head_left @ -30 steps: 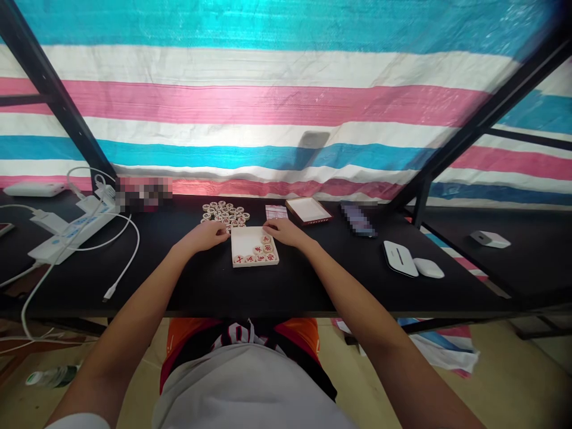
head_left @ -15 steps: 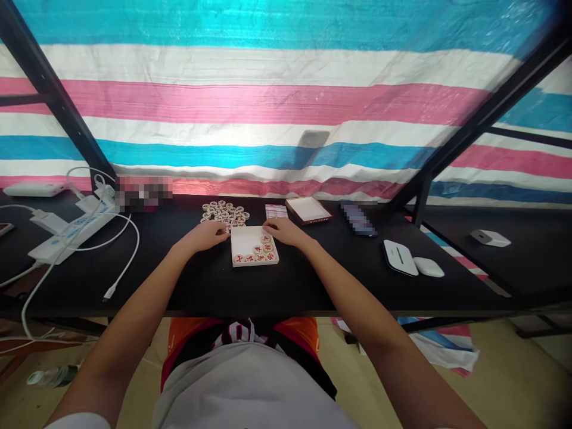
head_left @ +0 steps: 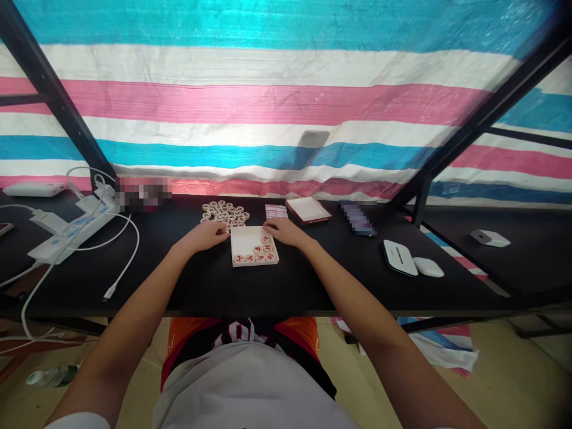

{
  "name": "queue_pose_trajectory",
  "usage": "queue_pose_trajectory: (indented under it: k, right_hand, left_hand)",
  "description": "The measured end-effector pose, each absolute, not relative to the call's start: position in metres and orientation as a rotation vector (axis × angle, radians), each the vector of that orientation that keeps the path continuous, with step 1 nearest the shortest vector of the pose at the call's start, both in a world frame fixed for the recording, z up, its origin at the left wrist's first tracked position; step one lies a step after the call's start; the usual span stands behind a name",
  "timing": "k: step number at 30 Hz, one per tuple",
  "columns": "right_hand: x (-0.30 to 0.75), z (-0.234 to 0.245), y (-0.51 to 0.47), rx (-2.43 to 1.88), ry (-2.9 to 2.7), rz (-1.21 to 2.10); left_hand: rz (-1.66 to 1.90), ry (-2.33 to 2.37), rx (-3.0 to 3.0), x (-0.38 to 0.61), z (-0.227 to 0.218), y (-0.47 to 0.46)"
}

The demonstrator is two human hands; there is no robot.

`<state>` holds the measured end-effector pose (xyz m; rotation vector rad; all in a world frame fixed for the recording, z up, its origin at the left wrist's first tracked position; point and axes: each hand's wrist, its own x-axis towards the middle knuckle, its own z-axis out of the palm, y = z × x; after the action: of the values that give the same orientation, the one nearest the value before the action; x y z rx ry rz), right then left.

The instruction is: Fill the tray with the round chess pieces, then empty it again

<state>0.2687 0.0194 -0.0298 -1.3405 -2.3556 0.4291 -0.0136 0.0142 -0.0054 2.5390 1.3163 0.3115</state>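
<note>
no change is seen from the earlier frames: the white box [head_left: 242,241] is kept on the black desk [head_left: 201,292], red-marked xiangqi pieces [head_left: 268,248] set inside. its far right corner is touched by the right hand [head_left: 283,231], its far left neared by the left hand [head_left: 208,235]; whether either pinches cannot be told.

A: What do the right fingers [head_left: 271,223] cover?
B: The far right corner of the white box [head_left: 242,239].
A: And the left fingers [head_left: 220,229]?
B: Part of the loose discs [head_left: 222,213] just beyond them, whose markings are mostly too small to read. Whether those fingers pinch anything, I can't tell.
A: Anything blurred?
B: A pixelated bundle [head_left: 143,193] beyond and left of the left fingers, and a pixelated slab [head_left: 358,219] right of the right ones.
A: Cut off?
B: A flat object [head_left: 5,227], far left of the left fingers.
</note>
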Motion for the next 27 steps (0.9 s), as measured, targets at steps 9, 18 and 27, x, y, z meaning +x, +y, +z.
queue_pose_trajectory:
  k: [9, 18, 27]
  right_hand:
    - [0.2685, -0.0295, 0.0192, -1.348, -2.352, 0.425]
    - [0.2678, -0.0279, 0.0183, -1.351, -2.352, 0.440]
    - [0.2684, -0.0289, 0.0184, -1.352, -2.352, 0.431]
  left_hand:
    - [0.347, 1.325, 2.518, -0.0130, -0.0013, 0.0111]
    - [0.337, 1.309, 2.508, -0.0129, -0.0028, 0.0122]
    - [0.307, 1.316, 2.509, -0.0135, -0.0037, 0.0135]
